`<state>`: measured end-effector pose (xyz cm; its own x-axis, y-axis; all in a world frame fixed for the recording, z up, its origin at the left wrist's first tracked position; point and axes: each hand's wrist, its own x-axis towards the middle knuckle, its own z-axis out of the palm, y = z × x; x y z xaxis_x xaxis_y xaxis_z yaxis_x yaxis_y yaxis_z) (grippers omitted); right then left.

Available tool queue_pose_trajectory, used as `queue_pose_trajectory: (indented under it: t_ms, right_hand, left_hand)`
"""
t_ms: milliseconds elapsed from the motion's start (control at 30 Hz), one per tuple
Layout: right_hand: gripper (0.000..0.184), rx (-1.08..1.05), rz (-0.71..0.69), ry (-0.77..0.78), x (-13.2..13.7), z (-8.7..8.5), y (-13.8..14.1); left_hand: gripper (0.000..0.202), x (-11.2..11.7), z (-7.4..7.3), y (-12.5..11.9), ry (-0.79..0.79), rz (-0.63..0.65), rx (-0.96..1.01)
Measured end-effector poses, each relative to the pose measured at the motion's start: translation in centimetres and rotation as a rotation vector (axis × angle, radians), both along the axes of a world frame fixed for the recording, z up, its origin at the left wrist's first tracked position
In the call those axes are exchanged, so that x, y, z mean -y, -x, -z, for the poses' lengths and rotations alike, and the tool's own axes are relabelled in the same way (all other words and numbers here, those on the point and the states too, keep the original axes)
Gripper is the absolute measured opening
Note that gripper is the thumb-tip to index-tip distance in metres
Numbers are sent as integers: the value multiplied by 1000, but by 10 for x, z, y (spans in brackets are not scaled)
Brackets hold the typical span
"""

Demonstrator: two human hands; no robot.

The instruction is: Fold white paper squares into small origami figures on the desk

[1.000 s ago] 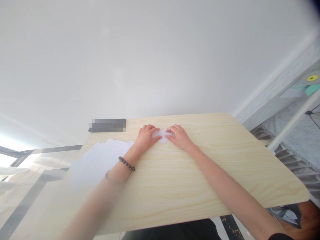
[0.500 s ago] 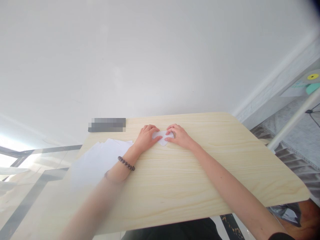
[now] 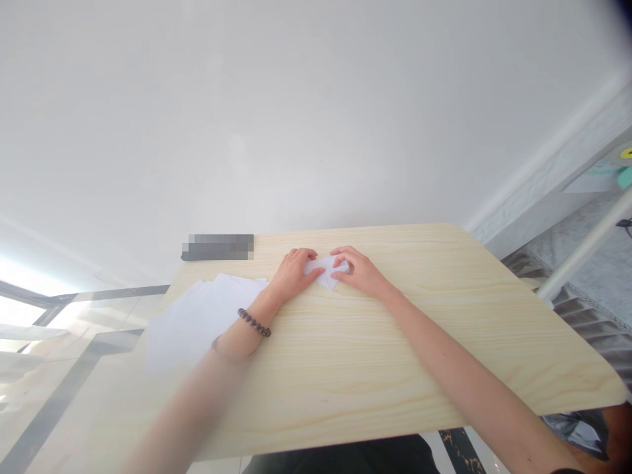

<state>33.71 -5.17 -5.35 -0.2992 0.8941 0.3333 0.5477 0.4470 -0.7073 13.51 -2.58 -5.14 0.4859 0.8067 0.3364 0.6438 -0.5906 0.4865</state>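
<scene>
A small folded piece of white paper lies near the far middle of the wooden table, its pointed end turned toward me. My left hand, with a dark bead bracelet on the wrist, grips the paper's left side between thumb and fingers. On the right side my right hand pinches it, thumb in front and fingers curled behind. Both hands partly cover the paper, so its full outline is hidden.
Loose white sheets lie on the left of the table, partly under my left forearm. A dark blurred-out object sits at the far left corner. Behind the table rises a white wall. A pale pole stands at the right.
The whole view has shifted slightly. Both hands stay on the folded paper; it now looks a little tilted, with more of its right part showing between my fingers.
</scene>
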Motion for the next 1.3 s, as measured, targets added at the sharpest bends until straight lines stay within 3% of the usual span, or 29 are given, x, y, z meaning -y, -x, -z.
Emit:
queue_pose_trajectory:
  t_ms: [267,467,867,1067,1200,1300]
  right_hand:
    - [12,-31,58,67,1,-2,1]
    - [47,-261,59,174,2,-3,2]
    - [32,-294,58,192,0,0,3]
    - [38,-393,14,312,0,-6,0]
    - [27,-306,-14,309,1,-9,-1]
    - [30,-230,16,274,3,-8,1]
  left_hand:
    - [25,0,-7,0,140,-35,23]
    - [31,5,-10,1,259,-43,166]
    - [35,8,-17,1,409,15,266]
    - [34,8,-17,1,445,45,326]
    - [35,10,-17,1,462,57,341]
    - [37,12,-19,0,458,38,306]
